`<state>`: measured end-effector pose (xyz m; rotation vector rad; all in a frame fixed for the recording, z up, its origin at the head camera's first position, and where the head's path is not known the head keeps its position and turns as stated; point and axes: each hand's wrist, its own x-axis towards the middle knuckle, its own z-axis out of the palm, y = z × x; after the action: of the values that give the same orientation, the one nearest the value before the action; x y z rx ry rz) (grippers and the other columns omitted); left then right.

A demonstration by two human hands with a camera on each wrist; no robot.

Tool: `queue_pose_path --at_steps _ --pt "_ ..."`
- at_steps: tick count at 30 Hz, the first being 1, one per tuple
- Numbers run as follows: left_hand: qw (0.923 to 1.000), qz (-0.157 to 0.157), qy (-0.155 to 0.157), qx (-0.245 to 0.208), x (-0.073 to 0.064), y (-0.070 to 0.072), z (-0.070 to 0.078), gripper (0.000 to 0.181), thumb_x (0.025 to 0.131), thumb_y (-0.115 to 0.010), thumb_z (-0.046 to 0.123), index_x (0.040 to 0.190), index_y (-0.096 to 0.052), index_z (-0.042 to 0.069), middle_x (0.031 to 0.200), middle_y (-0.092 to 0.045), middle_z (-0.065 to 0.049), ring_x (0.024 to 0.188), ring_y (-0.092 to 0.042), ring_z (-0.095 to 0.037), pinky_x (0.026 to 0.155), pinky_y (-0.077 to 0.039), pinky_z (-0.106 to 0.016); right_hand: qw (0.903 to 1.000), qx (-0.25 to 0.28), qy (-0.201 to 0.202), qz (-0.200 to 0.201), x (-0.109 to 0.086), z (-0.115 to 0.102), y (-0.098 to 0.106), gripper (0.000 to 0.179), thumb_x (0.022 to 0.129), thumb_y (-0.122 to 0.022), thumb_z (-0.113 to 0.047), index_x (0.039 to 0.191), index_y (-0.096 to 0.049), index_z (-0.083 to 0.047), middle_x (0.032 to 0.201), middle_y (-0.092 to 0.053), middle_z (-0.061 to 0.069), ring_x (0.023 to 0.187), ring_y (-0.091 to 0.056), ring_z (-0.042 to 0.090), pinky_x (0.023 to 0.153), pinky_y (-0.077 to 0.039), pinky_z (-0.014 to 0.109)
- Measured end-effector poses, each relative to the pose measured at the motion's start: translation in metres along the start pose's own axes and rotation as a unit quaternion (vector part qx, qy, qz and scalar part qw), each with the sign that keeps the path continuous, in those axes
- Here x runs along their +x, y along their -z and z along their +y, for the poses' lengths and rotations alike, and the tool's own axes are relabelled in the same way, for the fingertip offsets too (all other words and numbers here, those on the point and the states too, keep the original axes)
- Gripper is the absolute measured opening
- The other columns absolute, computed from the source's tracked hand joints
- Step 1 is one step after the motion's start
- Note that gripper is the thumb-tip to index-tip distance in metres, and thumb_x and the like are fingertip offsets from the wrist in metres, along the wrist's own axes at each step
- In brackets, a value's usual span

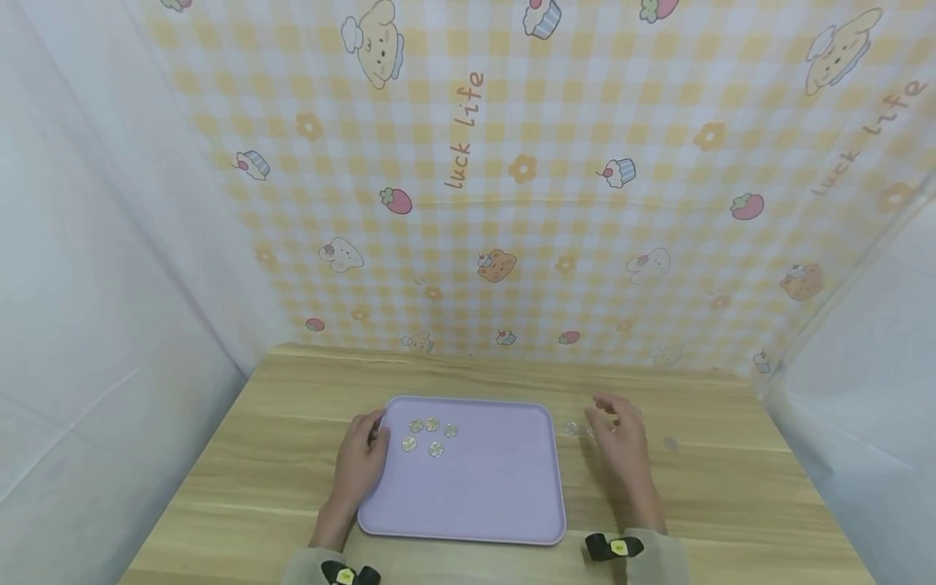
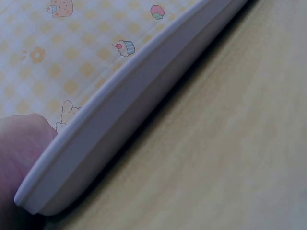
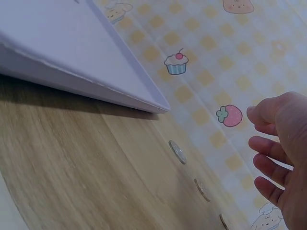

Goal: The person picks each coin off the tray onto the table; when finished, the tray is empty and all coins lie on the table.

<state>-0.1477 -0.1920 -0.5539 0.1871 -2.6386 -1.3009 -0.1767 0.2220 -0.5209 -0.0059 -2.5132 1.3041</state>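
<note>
A lilac tray (image 1: 497, 487) lies on the wooden table, and my left hand (image 1: 360, 459) grips its left rim, the thumb along the edge. In the left wrist view the tray's outer wall (image 2: 110, 115) hides much of that hand (image 2: 24, 148). Several shiny coins (image 1: 435, 449) sit in the tray's upper left part. To the right of the tray, my right hand (image 1: 621, 439) hovers over the table with loosely bent fingers and nothing between them. Below it in the right wrist view, a coin (image 3: 177, 152) and others lie in a row on the wood.
The wooden table (image 1: 241, 487) meets a yellow checked cloth backdrop (image 1: 439, 309) at its far edge. White cloth walls (image 1: 95, 325) stand at both sides. One greyish coin (image 1: 671, 443) lies on the table to the right of my right hand.
</note>
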Motion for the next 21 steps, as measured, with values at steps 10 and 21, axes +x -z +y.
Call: queue_pose_path --at_steps 10,21 --pt "1.0 0.004 -0.005 0.006 0.0 -0.001 0.0 0.041 0.102 -0.053 0.019 0.14 -0.053 0.003 0.12 -0.06 -0.009 0.1 -0.057 -0.018 0.088 -0.052 -0.036 0.9992 0.008 0.009 -0.039 -0.001 -0.007 -0.016 0.036 0.096 -0.067 -0.023 0.125 -0.063 -0.003 0.121 -0.065 0.015 0.113 -0.051 0.026 0.09 -0.048 0.038" --pt "1.0 0.004 -0.002 0.002 0.0 0.0 0.001 0.041 0.102 -0.053 0.018 0.14 -0.053 0.003 0.121 -0.059 -0.01 0.102 -0.057 -0.02 0.09 -0.052 -0.038 0.9987 0.014 0.019 -0.046 -0.004 -0.012 -0.021 0.035 0.095 -0.067 -0.019 0.125 -0.062 -0.001 0.122 -0.064 0.016 0.115 -0.051 0.027 0.097 -0.043 0.047"
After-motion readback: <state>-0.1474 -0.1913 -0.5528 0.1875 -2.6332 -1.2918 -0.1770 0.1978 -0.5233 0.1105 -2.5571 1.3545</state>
